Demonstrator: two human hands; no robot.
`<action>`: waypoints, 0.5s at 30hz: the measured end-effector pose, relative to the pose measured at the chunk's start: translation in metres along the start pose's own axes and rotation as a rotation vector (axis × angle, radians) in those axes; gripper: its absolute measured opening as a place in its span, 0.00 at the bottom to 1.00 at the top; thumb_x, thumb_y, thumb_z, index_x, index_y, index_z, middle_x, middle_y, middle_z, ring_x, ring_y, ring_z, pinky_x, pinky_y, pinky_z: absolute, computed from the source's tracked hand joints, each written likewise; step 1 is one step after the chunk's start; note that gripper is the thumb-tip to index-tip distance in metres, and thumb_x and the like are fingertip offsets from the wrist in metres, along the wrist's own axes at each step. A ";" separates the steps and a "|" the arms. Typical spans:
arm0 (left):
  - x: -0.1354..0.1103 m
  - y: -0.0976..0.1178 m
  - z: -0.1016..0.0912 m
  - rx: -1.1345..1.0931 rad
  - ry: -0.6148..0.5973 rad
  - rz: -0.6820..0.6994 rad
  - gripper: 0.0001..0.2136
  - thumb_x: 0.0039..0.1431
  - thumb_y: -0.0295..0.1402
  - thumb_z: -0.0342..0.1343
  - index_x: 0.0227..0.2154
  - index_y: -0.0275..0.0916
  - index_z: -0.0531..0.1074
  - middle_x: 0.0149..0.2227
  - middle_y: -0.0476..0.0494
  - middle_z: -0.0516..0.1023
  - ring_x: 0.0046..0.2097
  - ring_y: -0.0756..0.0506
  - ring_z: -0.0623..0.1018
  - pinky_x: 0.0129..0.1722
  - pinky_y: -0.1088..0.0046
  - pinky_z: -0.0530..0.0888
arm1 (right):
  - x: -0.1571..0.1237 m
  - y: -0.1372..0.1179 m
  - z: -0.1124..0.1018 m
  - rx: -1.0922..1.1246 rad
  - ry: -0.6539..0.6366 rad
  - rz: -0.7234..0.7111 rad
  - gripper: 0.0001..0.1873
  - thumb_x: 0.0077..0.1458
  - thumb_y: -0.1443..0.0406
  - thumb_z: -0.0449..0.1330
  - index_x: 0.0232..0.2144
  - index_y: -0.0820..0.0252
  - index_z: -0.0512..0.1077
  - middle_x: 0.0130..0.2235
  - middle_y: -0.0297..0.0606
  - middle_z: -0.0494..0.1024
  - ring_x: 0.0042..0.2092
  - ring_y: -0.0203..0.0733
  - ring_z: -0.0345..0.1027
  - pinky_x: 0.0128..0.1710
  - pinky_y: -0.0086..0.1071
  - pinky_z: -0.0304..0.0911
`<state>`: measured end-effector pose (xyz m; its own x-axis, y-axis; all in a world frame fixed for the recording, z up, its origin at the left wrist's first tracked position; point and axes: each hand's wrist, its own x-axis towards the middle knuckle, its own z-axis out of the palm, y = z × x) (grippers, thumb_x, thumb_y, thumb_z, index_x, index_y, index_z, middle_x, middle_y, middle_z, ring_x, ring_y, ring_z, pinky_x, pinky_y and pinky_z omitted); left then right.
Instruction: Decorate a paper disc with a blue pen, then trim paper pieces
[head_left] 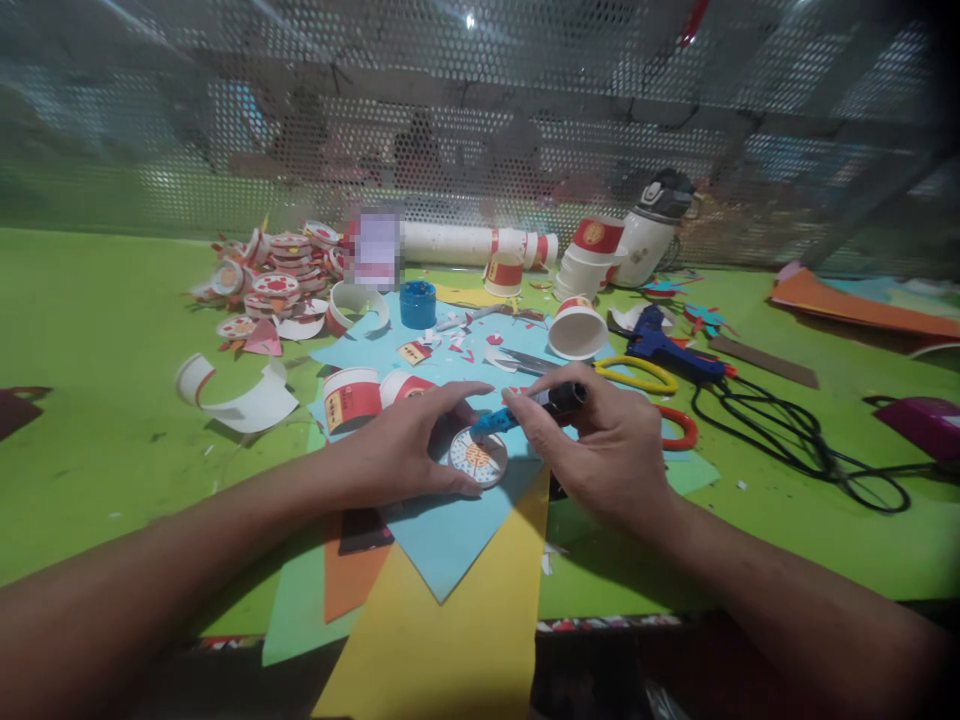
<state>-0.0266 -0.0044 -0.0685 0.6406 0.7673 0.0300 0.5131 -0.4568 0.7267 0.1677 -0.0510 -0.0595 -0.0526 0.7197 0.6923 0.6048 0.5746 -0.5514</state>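
Blue-ended marker [555, 400] over a patterned disc [478, 460]

Through the head view I see the right hand [611, 445] hold the marker in its grip, blue end slanting down to the disc's upper part; I cannot tell whether it touches. The left hand [394, 440] curls around the disc, thumb at the near edge, index finger beyond it. Under them I see pale blue paper [442, 545] over a yellow sheet [442, 650] on the green table [97, 330]. To the right lie scissors [534, 364] with a yellow loop, then a blue glue gun [667, 348]. Farther back I make out a blue pot [418, 308], paper cups [600, 240], a white bottle [637, 248] and, at left, a pile of decorated discs [281, 285].
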 end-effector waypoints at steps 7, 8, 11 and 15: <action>0.000 -0.002 0.000 0.030 -0.003 0.005 0.39 0.45 0.43 0.67 0.61 0.43 0.59 0.52 0.39 0.73 0.52 0.38 0.73 0.48 0.62 0.71 | -0.002 0.004 0.003 -0.032 0.033 -0.007 0.11 0.55 0.64 0.64 0.24 0.59 0.66 0.20 0.25 0.64 0.21 0.28 0.55 0.21 0.24 0.54; 0.000 -0.002 0.000 0.030 -0.003 0.010 0.39 0.45 0.43 0.67 0.60 0.43 0.59 0.52 0.39 0.73 0.52 0.38 0.73 0.48 0.62 0.71 | -0.001 0.004 0.002 -0.034 0.034 -0.008 0.11 0.54 0.64 0.64 0.24 0.59 0.66 0.20 0.25 0.65 0.21 0.28 0.55 0.21 0.25 0.54; 0.000 -0.001 0.000 0.029 0.003 0.002 0.40 0.45 0.43 0.67 0.61 0.43 0.59 0.51 0.39 0.73 0.51 0.38 0.73 0.47 0.62 0.72 | -0.001 0.002 0.000 -0.023 0.049 0.021 0.12 0.54 0.63 0.64 0.23 0.59 0.66 0.19 0.25 0.64 0.21 0.29 0.54 0.21 0.25 0.54; 0.000 0.000 0.001 0.035 0.003 -0.015 0.41 0.44 0.42 0.68 0.62 0.45 0.59 0.48 0.41 0.74 0.46 0.40 0.74 0.45 0.63 0.73 | 0.001 -0.001 -0.004 0.045 0.120 0.097 0.13 0.54 0.60 0.64 0.23 0.59 0.67 0.19 0.26 0.66 0.21 0.30 0.55 0.20 0.26 0.55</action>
<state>-0.0261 -0.0047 -0.0686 0.6305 0.7759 0.0214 0.5427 -0.4604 0.7025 0.1699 -0.0529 -0.0565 0.1012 0.7223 0.6842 0.5663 0.5236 -0.6365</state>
